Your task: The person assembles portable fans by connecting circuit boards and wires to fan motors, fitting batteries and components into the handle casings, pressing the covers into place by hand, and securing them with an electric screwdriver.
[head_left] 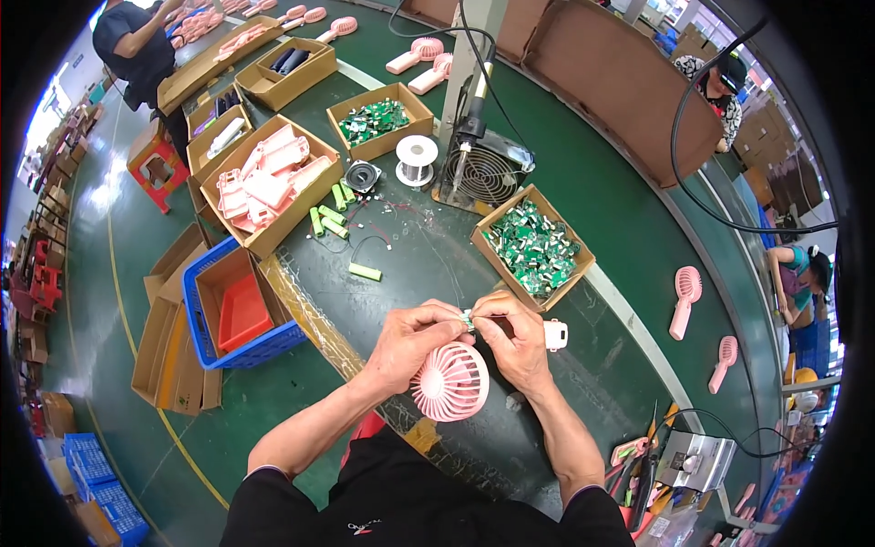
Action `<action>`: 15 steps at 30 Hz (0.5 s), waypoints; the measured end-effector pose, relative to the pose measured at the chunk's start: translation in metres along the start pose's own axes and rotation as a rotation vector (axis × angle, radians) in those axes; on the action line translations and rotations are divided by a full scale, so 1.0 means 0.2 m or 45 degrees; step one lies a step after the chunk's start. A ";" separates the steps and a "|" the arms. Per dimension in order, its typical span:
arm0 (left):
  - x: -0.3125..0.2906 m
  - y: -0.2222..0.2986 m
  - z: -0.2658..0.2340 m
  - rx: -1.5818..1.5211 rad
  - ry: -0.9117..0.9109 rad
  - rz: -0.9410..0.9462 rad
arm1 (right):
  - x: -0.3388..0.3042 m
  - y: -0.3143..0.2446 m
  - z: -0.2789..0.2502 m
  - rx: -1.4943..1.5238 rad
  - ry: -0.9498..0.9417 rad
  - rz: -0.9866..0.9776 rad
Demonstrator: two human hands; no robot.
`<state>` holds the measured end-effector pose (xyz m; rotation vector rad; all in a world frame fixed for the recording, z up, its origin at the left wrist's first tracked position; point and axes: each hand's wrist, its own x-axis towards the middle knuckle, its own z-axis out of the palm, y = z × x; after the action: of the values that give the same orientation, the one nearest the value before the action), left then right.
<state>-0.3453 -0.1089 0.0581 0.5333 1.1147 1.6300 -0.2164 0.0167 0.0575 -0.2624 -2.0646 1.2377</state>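
Note:
Over the dark work surface, my left hand (412, 342) and my right hand (516, 345) meet with fingertips pinched on a small green circuit board (468, 319). Most of the board is hidden by my fingers. A round pink fan head (451, 383) with a slatted cage sits just below, against my left hand; whether that hand also grips it I cannot tell. Beside my right hand's knuckles lies a pale pink casing piece (555, 335). One green battery cell (365, 272) with a thin wire rests beyond my left hand.
Cardboard boxes hold green boards (538, 251), more boards (374, 120) and pink casings (273, 182). A solder spool (416, 160), soldering iron (468, 137) and fan unit (492, 173) stand ahead. A blue crate (241, 305) is left, a metal device (694, 460) right. Co-workers sit farther off.

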 end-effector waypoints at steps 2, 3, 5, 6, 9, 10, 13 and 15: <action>0.00 -0.01 0.00 -0.028 0.016 0.007 | 0.00 0.00 -0.01 0.053 -0.024 0.046; -0.01 -0.01 0.00 -0.022 0.017 -0.006 | 0.00 0.00 -0.02 0.047 -0.060 0.061; -0.02 0.00 0.00 -0.015 0.019 -0.018 | 0.00 0.00 -0.02 0.042 -0.095 0.075; -0.02 0.00 -0.01 -0.006 0.009 -0.020 | 0.00 0.00 -0.02 0.059 -0.108 0.100; -0.03 0.02 -0.02 0.042 -0.025 -0.033 | -0.01 0.00 -0.03 0.147 -0.144 0.167; -0.03 0.03 -0.02 0.075 -0.049 -0.047 | -0.01 0.00 -0.03 0.213 -0.170 0.212; -0.04 0.04 -0.02 0.030 -0.041 -0.064 | 0.00 -0.03 0.00 0.396 -0.104 0.336; -0.04 0.05 -0.01 0.026 -0.029 -0.070 | -0.01 -0.03 0.00 0.412 -0.102 0.378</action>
<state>-0.3490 -0.1178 0.0662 0.5286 1.1210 1.5633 -0.2142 0.0125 0.0627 -0.3817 -1.8993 1.7641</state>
